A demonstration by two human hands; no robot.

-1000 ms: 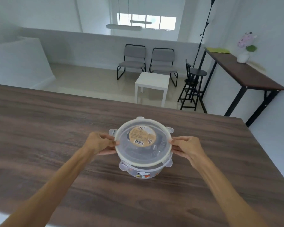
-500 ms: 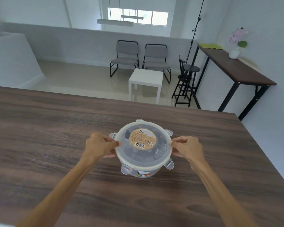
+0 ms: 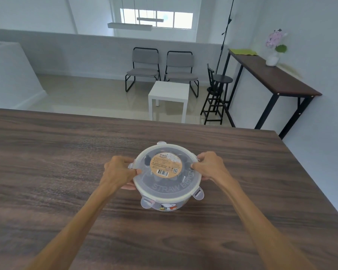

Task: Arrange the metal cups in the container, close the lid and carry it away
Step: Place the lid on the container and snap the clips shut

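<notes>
A round clear plastic container (image 3: 167, 203) with a cartoon sticker stands on the dark wooden table (image 3: 47, 172). Its translucent lid (image 3: 164, 189), with a round tan label, sits on top. Dark shapes of the metal cups (image 3: 147, 160) show dimly through the lid. My left hand (image 3: 118, 171) grips the lid's left clip and rim. My right hand (image 3: 210, 165) grips the right clip and rim. Two front clips stick outward, unlatched.
The table's far edge runs across the middle of the view and its right edge slants down the right side. Beyond it stand a white side table (image 3: 169, 95), two grey chairs (image 3: 162, 69), a black stool (image 3: 217, 94) and a long dark console table (image 3: 271, 78) with a flower vase.
The view has shifted slightly. My fingers have moved from the container's sides up onto the left and right lid clips. The container stays in the same spot on the table.
</notes>
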